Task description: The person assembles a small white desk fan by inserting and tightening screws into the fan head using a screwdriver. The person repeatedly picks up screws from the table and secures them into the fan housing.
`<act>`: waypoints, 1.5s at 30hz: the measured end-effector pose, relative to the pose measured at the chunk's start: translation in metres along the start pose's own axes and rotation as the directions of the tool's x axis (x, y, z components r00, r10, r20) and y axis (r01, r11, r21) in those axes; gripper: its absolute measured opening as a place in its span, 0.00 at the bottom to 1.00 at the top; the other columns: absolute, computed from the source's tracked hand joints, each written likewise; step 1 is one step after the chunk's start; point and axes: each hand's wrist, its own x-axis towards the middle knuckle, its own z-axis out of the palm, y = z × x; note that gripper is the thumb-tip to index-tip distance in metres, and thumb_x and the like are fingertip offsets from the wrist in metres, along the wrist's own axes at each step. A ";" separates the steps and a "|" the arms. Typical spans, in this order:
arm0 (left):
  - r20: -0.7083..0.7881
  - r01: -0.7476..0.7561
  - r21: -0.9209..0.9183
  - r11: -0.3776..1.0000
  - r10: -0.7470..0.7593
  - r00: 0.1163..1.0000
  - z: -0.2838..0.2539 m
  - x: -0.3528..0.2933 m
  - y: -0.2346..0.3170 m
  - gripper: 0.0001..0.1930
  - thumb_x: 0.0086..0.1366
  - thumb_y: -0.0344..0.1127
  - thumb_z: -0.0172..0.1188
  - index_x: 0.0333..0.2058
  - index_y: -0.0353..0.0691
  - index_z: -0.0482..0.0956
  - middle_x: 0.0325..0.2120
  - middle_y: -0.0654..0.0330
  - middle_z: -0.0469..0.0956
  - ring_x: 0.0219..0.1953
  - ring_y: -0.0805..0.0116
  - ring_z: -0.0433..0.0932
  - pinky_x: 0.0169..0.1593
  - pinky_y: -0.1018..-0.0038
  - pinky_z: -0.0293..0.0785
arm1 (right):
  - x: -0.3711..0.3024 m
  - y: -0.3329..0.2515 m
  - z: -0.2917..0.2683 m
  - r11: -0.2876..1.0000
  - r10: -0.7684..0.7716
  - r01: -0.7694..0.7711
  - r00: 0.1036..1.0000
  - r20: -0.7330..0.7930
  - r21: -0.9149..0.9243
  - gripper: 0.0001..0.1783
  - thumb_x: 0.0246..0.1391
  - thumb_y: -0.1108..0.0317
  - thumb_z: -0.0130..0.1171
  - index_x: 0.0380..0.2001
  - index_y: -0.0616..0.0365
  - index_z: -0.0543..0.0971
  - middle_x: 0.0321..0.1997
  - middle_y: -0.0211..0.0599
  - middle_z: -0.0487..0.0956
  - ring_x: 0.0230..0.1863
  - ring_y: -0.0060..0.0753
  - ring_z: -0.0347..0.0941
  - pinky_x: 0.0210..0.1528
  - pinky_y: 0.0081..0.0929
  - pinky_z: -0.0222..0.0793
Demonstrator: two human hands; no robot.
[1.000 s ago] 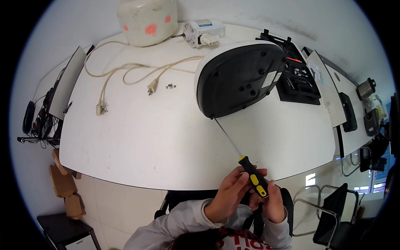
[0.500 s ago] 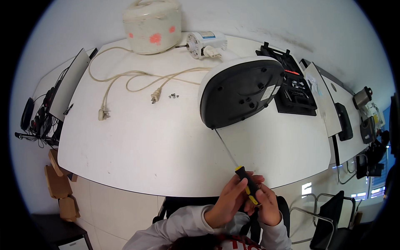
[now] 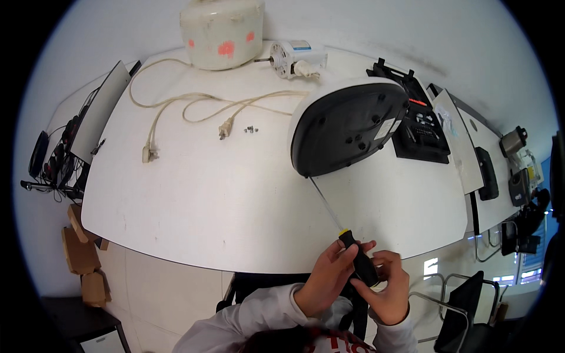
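Note:
A screwdriver [image 3: 365,267] with a black and yellow handle slants up from my hands. Its thin shaft reaches the lower left edge of an appliance's black base [image 3: 347,132], at a small foot or screw point; the exact contact is too small to make out. That appliance has a white shell and rests tipped on its side, underside facing me. Round the upper handle, my left hand [image 3: 326,276] is closed. My right hand [image 3: 388,291] has its thumb and curled fingers about the handle's rear end. Several small screws [image 3: 251,129] lie left of the appliance.
At the back stand a cream rice cooker [image 3: 220,35] and a white motor [image 3: 294,57]. Beige power cords [image 3: 194,100] with plugs trail across the left half of the table [image 3: 194,206]. An open black tool case [image 3: 421,132] sits right of the appliance.
My right fingers have shifted and turned around the handle, and the handle shows a different side. The whole scene has moved slightly in the view. The shaft stays at the base's edge.

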 end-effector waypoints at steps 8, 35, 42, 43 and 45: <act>0.028 0.019 -0.006 1.000 -0.019 0.999 0.003 -0.005 0.005 0.20 0.62 0.46 0.49 0.47 0.39 0.63 0.53 0.51 0.64 0.58 0.61 0.59 0.56 0.66 0.59 | -0.002 0.015 0.010 0.934 0.199 -0.247 0.960 0.197 0.259 0.14 0.53 0.64 0.51 0.32 0.65 0.66 0.16 0.38 0.74 0.15 0.28 0.71 0.19 0.18 0.64; 0.006 0.027 0.101 0.995 -0.028 1.000 -0.005 -0.004 0.007 0.20 0.62 0.42 0.52 0.48 0.37 0.62 0.45 0.55 0.68 0.49 0.66 0.66 0.52 0.69 0.63 | -0.006 0.015 0.007 0.988 0.145 -0.151 0.975 0.167 0.023 0.17 0.51 0.64 0.54 0.32 0.67 0.62 0.14 0.41 0.72 0.14 0.37 0.72 0.17 0.23 0.63; 0.048 -0.013 0.048 0.999 0.011 0.999 0.005 -0.007 0.010 0.24 0.63 0.41 0.48 0.54 0.35 0.57 0.50 0.54 0.66 0.52 0.63 0.64 0.56 0.66 0.60 | -0.004 0.010 0.004 0.915 0.200 -0.284 0.937 0.287 0.288 0.17 0.54 0.63 0.51 0.31 0.66 0.60 0.15 0.34 0.71 0.13 0.23 0.68 0.16 0.18 0.60; 0.048 -0.030 0.060 0.998 0.027 0.998 0.005 -0.007 0.010 0.24 0.64 0.41 0.48 0.54 0.34 0.58 0.50 0.54 0.66 0.52 0.63 0.64 0.56 0.66 0.60 | -0.004 0.011 0.003 0.894 0.201 -0.302 0.930 0.306 0.332 0.17 0.54 0.63 0.51 0.30 0.66 0.60 0.15 0.34 0.71 0.13 0.21 0.67 0.16 0.17 0.60; 0.053 -0.046 0.052 0.998 0.043 0.998 0.003 -0.006 0.008 0.21 0.64 0.41 0.48 0.51 0.35 0.62 0.48 0.55 0.68 0.51 0.63 0.66 0.55 0.67 0.62 | -0.003 0.012 0.002 0.843 0.216 -0.352 0.914 0.345 0.406 0.16 0.55 0.63 0.50 0.32 0.66 0.60 0.15 0.31 0.69 0.13 0.18 0.65 0.16 0.16 0.59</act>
